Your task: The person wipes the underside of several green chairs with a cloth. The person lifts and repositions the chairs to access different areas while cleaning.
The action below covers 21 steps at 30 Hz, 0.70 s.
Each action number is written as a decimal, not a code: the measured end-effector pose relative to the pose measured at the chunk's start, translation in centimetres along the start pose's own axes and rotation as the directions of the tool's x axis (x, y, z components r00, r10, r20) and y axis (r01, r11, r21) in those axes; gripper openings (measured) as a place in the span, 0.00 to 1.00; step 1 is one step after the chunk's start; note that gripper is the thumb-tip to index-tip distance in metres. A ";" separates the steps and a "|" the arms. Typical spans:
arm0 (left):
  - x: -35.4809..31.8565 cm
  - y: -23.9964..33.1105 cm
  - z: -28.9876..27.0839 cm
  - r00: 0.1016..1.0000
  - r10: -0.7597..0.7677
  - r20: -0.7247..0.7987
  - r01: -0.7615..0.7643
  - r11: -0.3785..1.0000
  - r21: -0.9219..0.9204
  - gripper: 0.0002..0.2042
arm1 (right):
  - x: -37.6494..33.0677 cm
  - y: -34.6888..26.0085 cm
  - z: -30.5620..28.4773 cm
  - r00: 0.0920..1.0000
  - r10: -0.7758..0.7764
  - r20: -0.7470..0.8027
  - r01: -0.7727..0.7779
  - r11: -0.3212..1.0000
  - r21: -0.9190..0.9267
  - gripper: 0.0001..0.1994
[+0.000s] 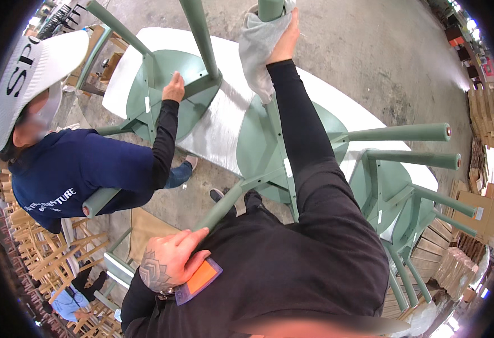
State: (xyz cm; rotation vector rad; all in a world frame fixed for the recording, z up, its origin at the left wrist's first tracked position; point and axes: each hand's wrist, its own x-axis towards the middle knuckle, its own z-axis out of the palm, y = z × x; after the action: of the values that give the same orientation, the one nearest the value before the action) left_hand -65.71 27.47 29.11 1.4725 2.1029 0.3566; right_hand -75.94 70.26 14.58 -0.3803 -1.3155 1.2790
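Note:
An upside-down green chair (252,141) rests in front of me on a table covered in white wrapping (221,132). My left hand (171,256) is closed around the end of one of its legs (224,211), close to my body. Beside that wrist is an orange card in a clear sleeve (200,280); what it hangs from is hidden. At the top of the view, my right arm is stretched out. The right hand (285,42) presses a grey cloth (255,48) around another upturned leg (270,9); the cloth partly hides its fingers.
To my left, a co-worker in a navy shirt and white cap (44,67) reaches a hand (173,88) over another upturned green chair (193,115). More green chairs (379,191) stand on my right. Unfinished wooden chairs (38,236) are stacked at lower left, cardboard boxes (477,214) at far right.

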 end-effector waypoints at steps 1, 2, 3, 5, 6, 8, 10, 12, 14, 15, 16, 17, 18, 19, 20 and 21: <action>0.0 0.0 0.1 1.000 -0.021 0.018 0.021 1.000 -0.007 0.22 | -0.7 0.7 0.2 0.999 -0.035 0.010 0.036 0.993 -0.110 0.17; 0.0 0.1 0.1 0.998 -0.045 0.035 0.045 0.999 -0.014 0.22 | -1.9 1.3 0.1 0.998 -0.058 0.017 0.060 0.973 -0.223 0.18; 0.1 0.2 -0.1 0.997 -0.063 0.046 0.064 0.998 -0.020 0.22 | -3.3 2.6 -0.3 0.996 -0.084 0.029 0.089 0.934 -0.346 0.21; 0.2 0.5 -0.5 0.995 -0.073 0.068 0.074 0.997 -0.016 0.22 | -7.2 7.3 -2.9 0.998 0.038 0.053 -0.011 0.902 -0.431 0.26; 0.3 0.6 -0.6 0.997 -0.060 0.057 0.061 0.998 -0.010 0.23 | -9.3 10.4 -5.0 0.982 0.181 0.060 -0.141 0.899 -0.414 0.28; 0.8 0.2 -2.0 0.997 0.043 0.057 -0.045 0.999 0.023 0.23 | -10.7 17.2 -12.6 0.958 0.254 0.136 -0.122 0.786 -0.607 0.23; 0.6 0.2 -1.7 0.997 0.019 0.069 -0.020 1.000 0.021 0.23 | -11.1 17.7 -12.7 0.911 0.330 0.247 -0.069 0.714 -0.697 0.22; 0.0 0.6 -1.3 0.995 -0.036 0.088 0.036 0.999 0.000 0.23 | -10.8 16.5 -11.5 0.906 0.302 0.297 -0.013 0.722 -0.692 0.21; 0.0 -0.1 0.2 0.998 -0.045 0.043 0.045 0.999 -0.003 0.23 | -7.9 11.7 -6.1 0.970 0.061 0.234 0.069 0.856 -0.512 0.21; 0.1 -0.1 0.3 0.997 -0.055 0.050 0.056 0.998 -0.022 0.23 | -5.6 8.3 -4.4 0.953 -0.065 0.295 0.149 0.951 -0.271 0.20; 0.4 0.0 -0.1 0.995 -0.069 0.067 0.071 0.997 -0.035 0.23 | -3.1 4.7 -2.5 0.917 -0.188 0.351 0.203 0.979 -0.006 0.20; 0.7 -0.1 -0.4 0.996 -0.061 0.068 0.063 0.998 -0.029 0.23 | -1.6 3.0 -1.6 0.957 -0.043 0.287 0.029 0.998 0.054 0.31; 0.5 -0.3 -0.1 0.998 -0.044 0.049 0.046 0.998 -0.047 0.24 | -0.1 1.4 -0.6 0.971 0.106 0.215 -0.139 0.980 0.144 0.43; 0.6 -0.3 -0.2 0.998 -0.048 0.050 0.051 0.997 -0.057 0.24 | 0.1 2.7 -1.2 0.988 -0.048 0.145 0.062 0.994 -0.094 0.44; 0.5 -0.3 -0.2 0.997 -0.055 0.050 0.059 0.996 -0.069 0.24 | -0.1 4.4 -1.7 0.971 -0.209 0.115 0.236 0.911 -0.337 0.45; 0.6 -0.3 -0.3 0.997 -0.069 0.045 0.072 0.994 -0.078 0.24 | -0.6 6.2 -2.2 0.922 -0.365 0.128 0.372 0.746 -0.552 0.45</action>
State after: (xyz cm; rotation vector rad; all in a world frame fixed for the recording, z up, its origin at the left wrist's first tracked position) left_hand -66.29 27.99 29.07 1.3456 2.0772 0.3755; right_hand -76.86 72.80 8.55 -0.4940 -1.6795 0.5312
